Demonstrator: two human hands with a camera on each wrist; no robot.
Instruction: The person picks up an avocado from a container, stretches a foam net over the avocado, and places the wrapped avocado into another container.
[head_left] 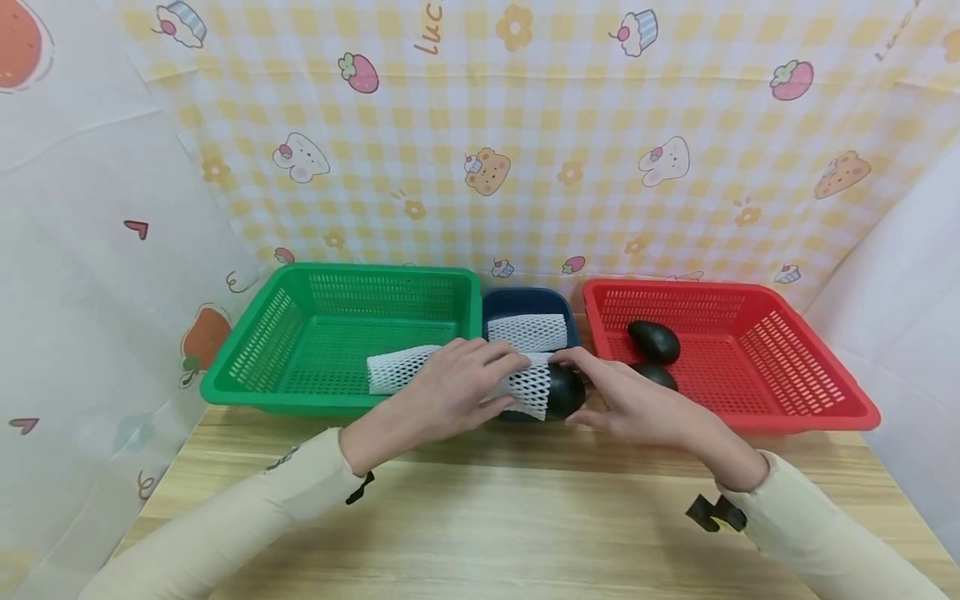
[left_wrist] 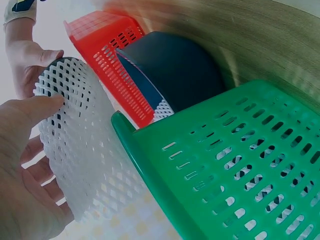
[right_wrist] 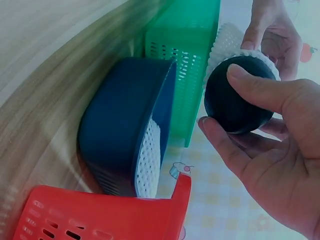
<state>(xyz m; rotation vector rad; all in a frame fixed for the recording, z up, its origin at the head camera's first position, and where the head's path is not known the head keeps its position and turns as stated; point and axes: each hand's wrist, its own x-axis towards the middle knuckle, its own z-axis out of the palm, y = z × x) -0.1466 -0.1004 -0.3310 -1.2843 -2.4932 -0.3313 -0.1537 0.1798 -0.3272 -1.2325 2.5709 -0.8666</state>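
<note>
My left hand (head_left: 457,387) holds a white foam net sleeve (head_left: 534,390) above the front of the small navy bin. In the left wrist view its thumb presses on the mesh of the sleeve (left_wrist: 82,125), with the other fingers behind. A dark avocado (head_left: 566,392) sits partly inside the sleeve's right end. The right hand (head_left: 630,400) grips the avocado's bare end; the right wrist view shows thumb and fingers round the avocado (right_wrist: 237,97). Another foam net sleeve (head_left: 528,332) lies in the navy bin (head_left: 528,297).
On the left stands a green basket (head_left: 341,406) with a white foam net (head_left: 397,371) at its front right; the left hand hides part of it. A red basket (head_left: 795,419) on the right holds an avocado (head_left: 655,342) and a second avocado (head_left: 655,374), partly covered by the right hand.
</note>
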